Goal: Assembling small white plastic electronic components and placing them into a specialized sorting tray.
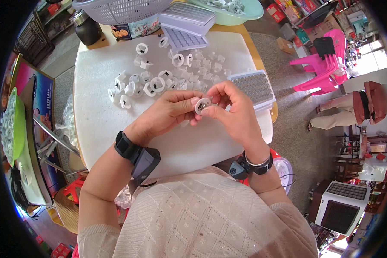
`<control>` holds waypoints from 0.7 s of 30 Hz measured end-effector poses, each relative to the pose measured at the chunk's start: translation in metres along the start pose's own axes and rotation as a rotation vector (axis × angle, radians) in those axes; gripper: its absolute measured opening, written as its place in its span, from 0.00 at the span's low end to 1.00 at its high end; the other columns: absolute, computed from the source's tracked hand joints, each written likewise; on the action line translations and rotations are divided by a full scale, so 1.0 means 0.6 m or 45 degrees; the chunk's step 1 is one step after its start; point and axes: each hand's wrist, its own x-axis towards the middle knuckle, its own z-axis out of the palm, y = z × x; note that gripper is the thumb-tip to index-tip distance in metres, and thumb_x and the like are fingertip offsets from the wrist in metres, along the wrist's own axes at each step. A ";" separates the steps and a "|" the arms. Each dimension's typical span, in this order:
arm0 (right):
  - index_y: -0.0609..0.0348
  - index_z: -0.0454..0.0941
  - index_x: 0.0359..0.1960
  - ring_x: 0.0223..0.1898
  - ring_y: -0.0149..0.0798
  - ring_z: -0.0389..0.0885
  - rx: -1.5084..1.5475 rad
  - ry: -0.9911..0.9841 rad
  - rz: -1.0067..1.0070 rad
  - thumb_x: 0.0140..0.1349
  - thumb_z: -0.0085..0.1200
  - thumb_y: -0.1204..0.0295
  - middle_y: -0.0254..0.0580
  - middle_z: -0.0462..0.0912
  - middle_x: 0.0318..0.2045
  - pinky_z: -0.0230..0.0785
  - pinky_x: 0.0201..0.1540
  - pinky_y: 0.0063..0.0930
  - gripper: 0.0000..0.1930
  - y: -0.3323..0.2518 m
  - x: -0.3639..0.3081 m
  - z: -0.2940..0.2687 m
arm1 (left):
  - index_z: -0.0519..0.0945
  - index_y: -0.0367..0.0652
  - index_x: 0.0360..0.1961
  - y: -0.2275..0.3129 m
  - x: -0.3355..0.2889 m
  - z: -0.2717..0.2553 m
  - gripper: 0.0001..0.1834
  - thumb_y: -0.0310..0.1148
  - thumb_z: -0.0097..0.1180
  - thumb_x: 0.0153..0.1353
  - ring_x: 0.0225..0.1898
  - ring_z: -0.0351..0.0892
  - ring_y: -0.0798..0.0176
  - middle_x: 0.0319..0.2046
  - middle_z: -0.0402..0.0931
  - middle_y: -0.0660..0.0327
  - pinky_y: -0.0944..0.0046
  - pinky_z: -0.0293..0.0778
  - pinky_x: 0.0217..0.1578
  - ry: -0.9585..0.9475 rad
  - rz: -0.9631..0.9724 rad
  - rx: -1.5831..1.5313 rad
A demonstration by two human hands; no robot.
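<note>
Many white rings [146,81] litter the table [99,116] (white sheet, cluttered shop)

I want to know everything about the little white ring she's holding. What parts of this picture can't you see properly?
- Small white ring: head view, the left hand and right hand fingertips cover its edges.
- White plastic pieces: too small to tell their shape.
- Tray of small parts: contents too tiny.
- Lavender basket: cut off by the top edge.

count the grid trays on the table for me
3. One grid tray sits at the table's right edge beside the right hand. Two more, a tray with another propped on it, lie at the far edge. Others may hide under the basket.
</note>
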 end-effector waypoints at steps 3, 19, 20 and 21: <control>0.63 0.73 0.28 0.26 0.25 0.73 0.122 -0.015 -0.031 0.51 0.62 0.75 0.34 0.73 0.26 0.66 0.30 0.21 0.09 0.000 0.000 0.002 | 0.72 0.32 0.53 0.000 0.001 0.000 0.18 0.34 0.47 0.67 0.34 0.74 0.71 0.38 0.75 0.63 0.70 0.73 0.37 -0.003 -0.033 0.027; 0.63 0.77 0.33 0.32 0.25 0.74 0.239 0.122 -0.020 0.56 0.58 0.73 0.33 0.78 0.30 0.68 0.38 0.21 0.07 0.035 -0.007 -0.012 | 0.73 0.32 0.50 0.009 0.000 0.000 0.16 0.33 0.48 0.67 0.32 0.75 0.70 0.35 0.76 0.62 0.70 0.73 0.35 -0.029 -0.090 -0.100; 0.63 0.77 0.35 0.32 0.25 0.74 0.200 0.191 -0.030 0.56 0.57 0.73 0.32 0.79 0.31 0.68 0.38 0.21 0.07 0.040 -0.010 -0.020 | 0.73 0.32 0.50 0.008 0.001 -0.001 0.16 0.33 0.48 0.67 0.32 0.75 0.70 0.35 0.76 0.62 0.70 0.73 0.35 -0.034 -0.093 -0.099; 0.63 0.77 0.35 0.32 0.25 0.74 0.197 0.198 -0.029 0.56 0.57 0.73 0.32 0.79 0.31 0.68 0.38 0.21 0.07 0.048 -0.013 -0.029 | 0.72 0.33 0.50 0.006 0.001 -0.001 0.16 0.33 0.47 0.67 0.32 0.75 0.70 0.35 0.76 0.62 0.71 0.73 0.34 -0.032 -0.070 -0.138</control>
